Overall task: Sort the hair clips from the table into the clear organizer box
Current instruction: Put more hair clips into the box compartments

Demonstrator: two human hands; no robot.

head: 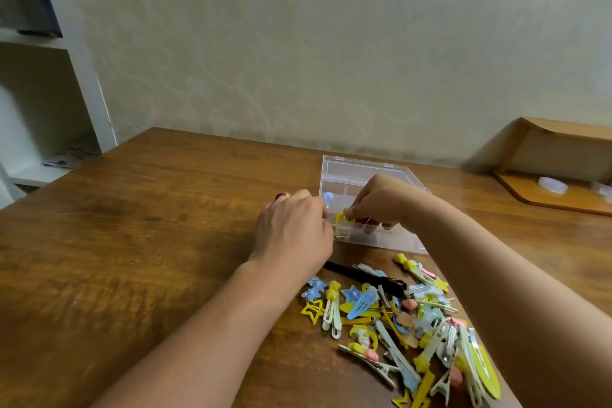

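A clear organizer box (pixel 351 172) lies open on the wooden table (pixel 149 209), its lid standing behind. My right hand (pixel 381 200) reaches over the box's near-left compartment and pinches a yellow hair clip (pixel 340 218) at its rim. My left hand (pixel 293 225) rests against the box's left corner with its fingers curled at the same clip; whether it grips the clip or the box wall is hidden. A pale blue clip (pixel 328 199) lies in a left compartment. A pile of yellow, blue, white and pink hair clips (pixel 414 325) lies in front of the box.
A long black clip (pixel 364 276) lies between the box and the pile. A wooden tray (pixel 530 192) with a clear round thing stands at the right rear. White shelving (pixel 49 76) stands left of the table. A wall runs close behind the table.
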